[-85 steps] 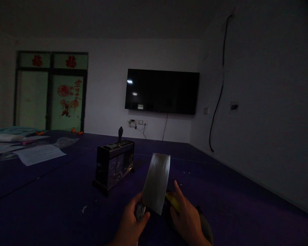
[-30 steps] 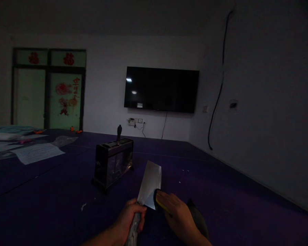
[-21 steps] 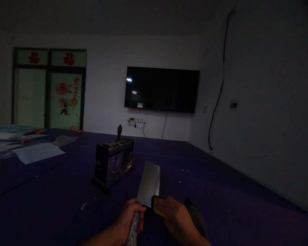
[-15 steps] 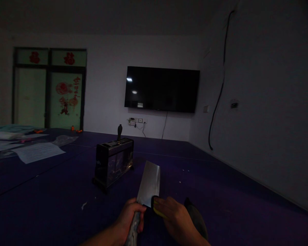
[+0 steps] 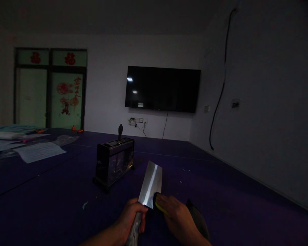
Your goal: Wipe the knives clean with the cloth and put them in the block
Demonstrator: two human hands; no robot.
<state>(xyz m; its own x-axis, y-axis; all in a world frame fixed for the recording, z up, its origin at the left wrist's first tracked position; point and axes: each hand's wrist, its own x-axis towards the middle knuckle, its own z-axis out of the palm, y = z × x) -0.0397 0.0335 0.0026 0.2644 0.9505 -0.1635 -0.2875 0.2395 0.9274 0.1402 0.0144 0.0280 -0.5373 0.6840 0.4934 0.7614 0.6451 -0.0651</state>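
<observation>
My left hand (image 5: 132,218) is closed round the handle of a broad steel cleaver (image 5: 151,183), whose blade points up and away from me. My right hand (image 5: 176,218) presses a yellow and black sponge (image 5: 159,204) against the lower right part of the blade, fingers curled over it. A dark knife block (image 5: 114,162) with clear sides stands on the purple surface just beyond, with one dark handle (image 5: 120,131) sticking up from its top.
The purple surface (image 5: 53,191) stretches left to papers (image 5: 39,151) and plastic wrap (image 5: 64,139). A dark object (image 5: 199,218) lies by my right wrist. A wall-mounted television (image 5: 163,89), wall sockets (image 5: 138,120) and glazed doors (image 5: 51,90) are at the back. The room is dim.
The cleaver has come down from a raised, upright position and tilted a little to the right. My right hand with the sponge has slid along the lower blade near the handle.
</observation>
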